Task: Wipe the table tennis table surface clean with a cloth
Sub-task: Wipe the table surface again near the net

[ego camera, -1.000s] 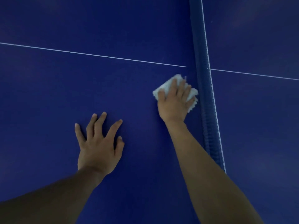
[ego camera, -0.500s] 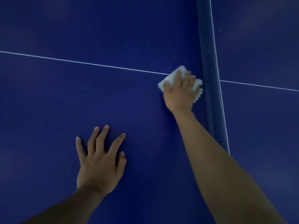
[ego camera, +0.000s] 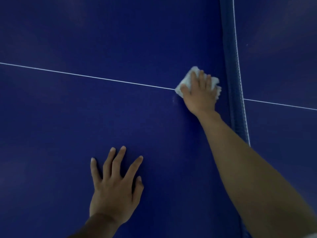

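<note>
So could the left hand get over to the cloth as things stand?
Probably yes. The left hand lies flat on the table with only bare surface between it and the cloth, though the right hand presses on most of it.

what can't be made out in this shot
Head view, the only one:
- cloth: mostly under the right hand, so its full shape is hidden.
- white line: the stretch beneath the cloth is covered.
- table: edges cut off by the frame.
- fine dirt: light too dim to tell.

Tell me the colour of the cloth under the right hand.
White cloth, clearest in the head view.
</note>
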